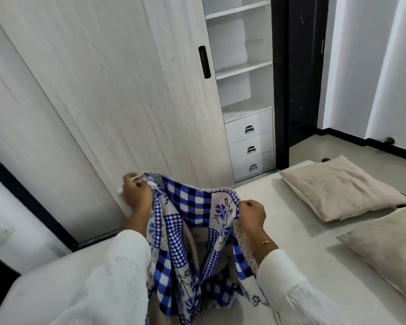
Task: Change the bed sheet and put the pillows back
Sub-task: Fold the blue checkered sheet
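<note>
A blue-and-white checked bed sheet [192,231] with flower patches hangs between my hands above the bare white mattress [56,285]. My left hand [136,193] grips its upper edge at the left, and my right hand [252,214] pinches the edge at the right. The cloth sags in folds down towards my lap. Two beige pillows lie at the right, one [338,186] farther off and one [389,249] nearer, cut off by the frame edge. I cannot tell whether they rest on the mattress or the floor.
A pale wood wardrobe door [108,95] stands straight ahead. Beside it are open white shelves [242,66] over three drawers [251,148]. A black door frame [281,90] and white walls rise at the right, with grey floor [352,146] beneath.
</note>
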